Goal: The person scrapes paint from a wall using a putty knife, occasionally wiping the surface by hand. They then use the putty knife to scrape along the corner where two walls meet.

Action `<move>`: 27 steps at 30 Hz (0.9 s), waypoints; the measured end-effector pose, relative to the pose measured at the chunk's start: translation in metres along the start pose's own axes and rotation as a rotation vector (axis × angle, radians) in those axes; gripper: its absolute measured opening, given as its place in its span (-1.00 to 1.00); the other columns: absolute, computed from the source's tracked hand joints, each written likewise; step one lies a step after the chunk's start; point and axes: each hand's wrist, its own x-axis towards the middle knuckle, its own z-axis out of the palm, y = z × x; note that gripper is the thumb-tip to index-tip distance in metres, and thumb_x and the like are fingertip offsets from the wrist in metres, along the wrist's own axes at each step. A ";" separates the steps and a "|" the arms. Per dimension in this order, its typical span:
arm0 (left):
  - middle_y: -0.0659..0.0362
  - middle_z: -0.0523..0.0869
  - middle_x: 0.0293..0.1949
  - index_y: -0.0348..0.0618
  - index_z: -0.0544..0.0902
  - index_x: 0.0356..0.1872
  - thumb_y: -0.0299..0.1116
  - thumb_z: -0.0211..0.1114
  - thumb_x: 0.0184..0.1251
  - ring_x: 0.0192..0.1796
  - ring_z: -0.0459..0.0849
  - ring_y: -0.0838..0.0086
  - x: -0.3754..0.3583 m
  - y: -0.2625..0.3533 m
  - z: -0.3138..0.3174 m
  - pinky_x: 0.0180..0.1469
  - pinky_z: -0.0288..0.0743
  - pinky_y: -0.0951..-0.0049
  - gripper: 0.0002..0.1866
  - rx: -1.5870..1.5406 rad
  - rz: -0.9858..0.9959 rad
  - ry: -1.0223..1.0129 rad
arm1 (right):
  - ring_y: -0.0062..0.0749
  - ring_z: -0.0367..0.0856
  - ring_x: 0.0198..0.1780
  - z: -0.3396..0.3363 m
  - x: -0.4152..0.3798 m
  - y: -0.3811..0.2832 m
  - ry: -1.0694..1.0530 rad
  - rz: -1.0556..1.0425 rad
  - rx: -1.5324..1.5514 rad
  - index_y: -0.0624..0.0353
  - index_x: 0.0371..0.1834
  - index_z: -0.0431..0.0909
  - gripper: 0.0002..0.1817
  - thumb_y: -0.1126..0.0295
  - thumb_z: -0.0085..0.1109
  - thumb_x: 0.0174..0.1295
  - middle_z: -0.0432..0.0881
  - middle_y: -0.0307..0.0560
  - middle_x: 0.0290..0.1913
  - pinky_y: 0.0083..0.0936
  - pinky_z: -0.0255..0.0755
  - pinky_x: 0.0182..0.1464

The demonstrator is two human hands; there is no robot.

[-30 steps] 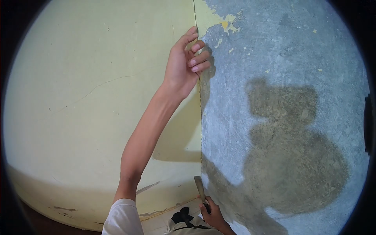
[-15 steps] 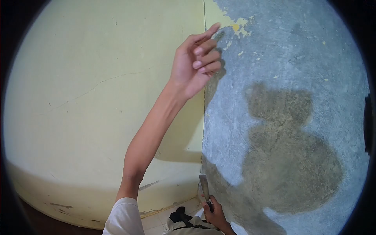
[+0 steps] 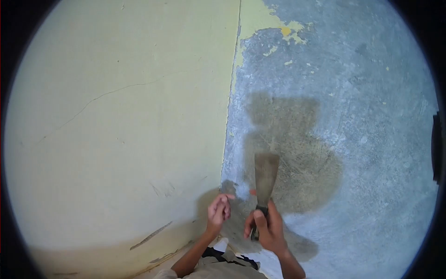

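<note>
My right hand [image 3: 271, 229] grips the dark handle of a putty knife [image 3: 265, 176], its fingers closed round it. The blade points up, broad and stained brown, in front of the grey wall. To the left, near the wall corner, is my left hand [image 3: 219, 210]. Its fingers are loosely curled, with one finger stretched toward the right and nothing visible in the grasp. The bare grey wall [image 3: 367, 153] on the right keeps patches of yellowish paint [image 3: 258, 16] near the top.
A pale yellow painted wall [image 3: 139, 121] with a thin crack and several scuffs fills the left side. The two walls meet at a vertical corner [image 3: 227, 121]. My shadow falls on the grey wall. Part of my clothing [image 3: 227, 269] shows at the bottom.
My left hand has come down from beside the peeling paint to low by the corner. My right hand has raised the putty knife. The view has shifted slightly.
</note>
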 end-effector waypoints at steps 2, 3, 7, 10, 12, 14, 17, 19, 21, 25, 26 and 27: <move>0.39 0.34 -0.59 -0.22 0.58 -0.04 -0.22 -0.04 0.57 -0.58 0.29 0.72 -0.018 0.008 -0.005 -0.50 0.18 0.66 -0.69 0.060 -0.063 -0.111 | -0.56 0.45 -0.65 0.011 0.027 -0.030 0.013 -0.076 -0.094 0.28 0.41 0.08 -0.51 0.26 -0.25 0.52 0.49 -0.14 -0.61 -0.59 0.34 -0.59; 0.37 0.36 -0.57 -0.22 0.58 -0.03 -0.23 -0.03 0.57 -0.56 0.31 0.71 -0.025 0.013 -0.006 -0.48 0.20 0.65 -0.70 0.136 -0.109 -0.207 | -0.56 0.43 -0.68 0.019 0.042 -0.047 0.048 -0.098 -0.113 0.28 0.40 0.11 -0.51 0.25 -0.25 0.53 0.48 -0.16 -0.64 -0.60 0.33 -0.59; 0.35 0.40 -0.54 -0.19 0.59 -0.02 -0.25 -0.01 0.57 -0.52 0.32 0.71 -0.032 0.022 -0.021 -0.46 0.22 0.65 -0.73 0.100 -0.261 -0.510 | -0.53 0.36 -0.81 0.043 0.111 -0.093 0.190 -0.166 -0.110 0.25 0.07 0.35 -0.67 0.21 -0.24 0.52 0.41 -0.17 -0.72 -0.61 0.25 -0.72; 0.35 0.38 -0.54 -0.16 0.59 -0.02 -0.25 0.01 0.57 -0.50 0.34 0.70 -0.033 0.023 -0.043 -0.44 0.24 0.63 -0.74 0.147 -0.344 -0.688 | -0.57 0.35 -0.79 0.061 0.151 -0.119 0.323 -0.175 -0.097 0.27 -0.13 0.31 -0.77 0.32 -0.28 0.50 0.39 -0.19 -0.72 -0.58 0.22 -0.74; 0.35 0.38 -0.55 -0.16 0.60 -0.02 -0.24 0.01 0.57 -0.50 0.34 0.69 -0.036 0.027 -0.062 -0.44 0.23 0.63 -0.74 0.167 -0.359 -0.687 | -0.54 0.33 -0.81 0.077 0.153 -0.124 0.361 -0.175 -0.073 0.27 -0.18 0.30 -0.78 0.33 -0.27 0.49 0.36 -0.19 -0.72 -0.56 0.21 -0.77; 0.35 0.38 -0.54 -0.17 0.59 -0.02 -0.25 0.00 0.57 -0.50 0.33 0.69 -0.035 0.031 -0.082 -0.44 0.24 0.63 -0.74 0.149 -0.406 -0.669 | -0.51 0.32 -0.82 0.091 0.159 -0.124 0.392 -0.169 -0.042 0.27 -0.22 0.29 -0.79 0.35 -0.26 0.48 0.34 -0.19 -0.73 -0.53 0.20 -0.80; 0.34 0.39 -0.54 -0.18 0.59 -0.02 -0.26 0.00 0.57 -0.51 0.33 0.69 -0.035 0.032 -0.110 -0.44 0.24 0.64 -0.74 0.124 -0.464 -0.610 | -0.49 0.30 -0.85 0.111 0.171 -0.123 0.532 -0.205 -0.026 0.27 -0.24 0.27 -0.79 0.35 -0.25 0.48 0.32 -0.18 -0.72 -0.54 0.20 -0.81; 0.34 0.40 -0.54 -0.18 0.59 -0.02 -0.27 0.00 0.57 -0.51 0.32 0.70 -0.030 0.037 -0.122 -0.44 0.24 0.64 -0.74 0.111 -0.477 -0.590 | -0.49 0.30 -0.84 0.123 0.175 -0.122 0.629 -0.216 -0.011 0.29 -0.25 0.26 -0.80 0.36 -0.24 0.47 0.30 -0.19 -0.70 -0.55 0.21 -0.81; 0.34 0.41 -0.55 -0.18 0.59 -0.02 -0.28 0.01 0.56 -0.52 0.32 0.70 -0.023 0.045 -0.131 -0.45 0.24 0.64 -0.75 0.196 -0.386 -0.563 | -0.49 0.30 -0.84 0.119 0.177 -0.122 0.661 -0.207 -0.009 0.29 -0.25 0.25 -0.80 0.37 -0.23 0.46 0.29 -0.19 -0.69 -0.54 0.22 -0.81; 0.34 0.42 -0.55 -0.18 0.59 -0.03 -0.27 0.04 0.55 -0.52 0.34 0.71 -0.009 0.061 -0.133 -0.46 0.23 0.64 -0.76 0.139 -0.393 -0.535 | -0.48 0.30 -0.84 0.127 0.183 -0.139 0.626 -0.220 0.022 0.28 -0.28 0.22 -0.80 0.37 -0.24 0.46 0.27 -0.19 -0.66 -0.52 0.23 -0.83; 0.34 0.42 -0.55 -0.18 0.59 -0.03 -0.27 0.05 0.54 -0.53 0.34 0.71 -0.008 0.061 -0.132 -0.47 0.22 0.65 -0.76 0.138 -0.390 -0.523 | -0.48 0.30 -0.84 0.126 0.177 -0.135 0.640 -0.223 0.021 0.28 -0.28 0.22 -0.80 0.37 -0.24 0.46 0.27 -0.19 -0.66 -0.52 0.23 -0.83; 0.34 0.43 -0.55 -0.19 0.59 -0.04 -0.27 0.05 0.54 -0.53 0.34 0.72 -0.005 0.063 -0.133 -0.48 0.22 0.65 -0.76 0.142 -0.383 -0.513 | -0.48 0.30 -0.84 0.124 0.169 -0.128 0.600 -0.180 0.023 0.27 -0.27 0.22 -0.81 0.37 -0.24 0.46 0.28 -0.17 -0.63 -0.50 0.22 -0.84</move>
